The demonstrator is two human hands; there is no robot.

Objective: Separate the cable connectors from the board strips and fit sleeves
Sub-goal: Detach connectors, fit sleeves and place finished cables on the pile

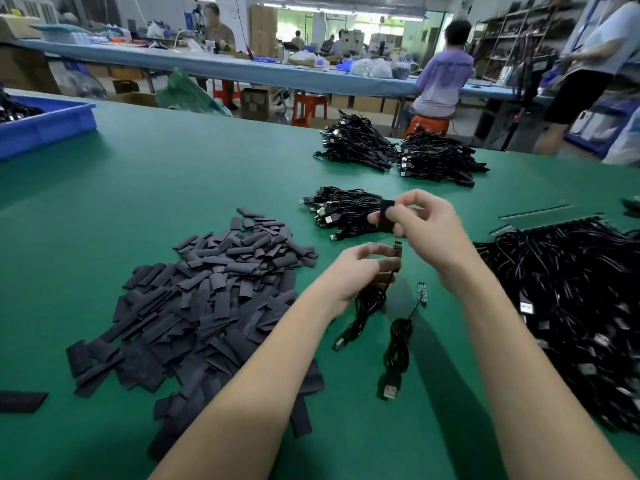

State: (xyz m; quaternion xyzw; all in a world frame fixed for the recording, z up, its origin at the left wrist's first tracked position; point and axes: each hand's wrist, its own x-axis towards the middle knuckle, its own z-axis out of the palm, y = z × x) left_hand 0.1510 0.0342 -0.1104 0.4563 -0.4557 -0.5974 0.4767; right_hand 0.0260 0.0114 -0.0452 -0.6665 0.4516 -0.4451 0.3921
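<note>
Left hand (pixel 360 268) held a small board end (pixel 397 252) of a black cable (pixel 363 313), fingers curled round it, the board tip pointing up; the rest of the cable hung down to the table (pixel 173 174). Right hand (pixel 420 225) was just above, fingers pinching one flat black sleeve (pixel 386 216), held roughly upright, its lower mouth near the board tip but not yet over it.

Step in hand, by my reading: sliding the sleeve onto the board end.

Notes for doing it well: squeeze the sleeve's edges so its flat mouth opens; line the mouth up straight with the board before pushing; keep the left fingers low on the board so they leave room for the sleeve to travel down. A skewed start would likely snag on the board corners.

Elsewhere: sleeve pile (pixel 214 306) to the left; a second cable (pixel 398 344) with bare board lay near the wrists; unprocessed cables (pixel 568 306) heaped on the right; finished bundles (pixel 341 211) beyond the hands.
</note>
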